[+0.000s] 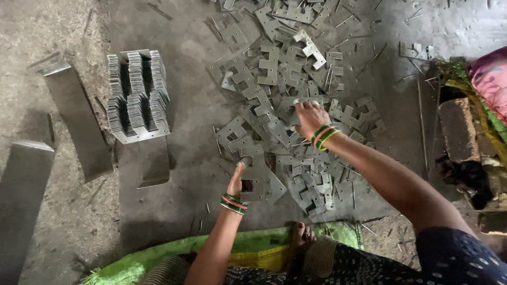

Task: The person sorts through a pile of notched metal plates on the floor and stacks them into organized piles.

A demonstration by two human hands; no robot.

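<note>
A wide heap of flat grey notched metal plates [285,89] lies scattered on the floor in front of me. My right hand [309,117], with green and red bangles on the wrist, reaches into the middle of the heap, its fingers closed on the edge of one plate [305,101]. My left hand [236,182], also bangled, is lower left and grips a small stack of plates [261,182] held on edge. My foot [301,235] shows near the bottom.
A neat upright stack of plates [138,95] stands on a metal sheet at the left. Long bent metal strips [76,119] lie further left. A brick and cloth [457,129] sit at the right; green sacking [174,250] is under me.
</note>
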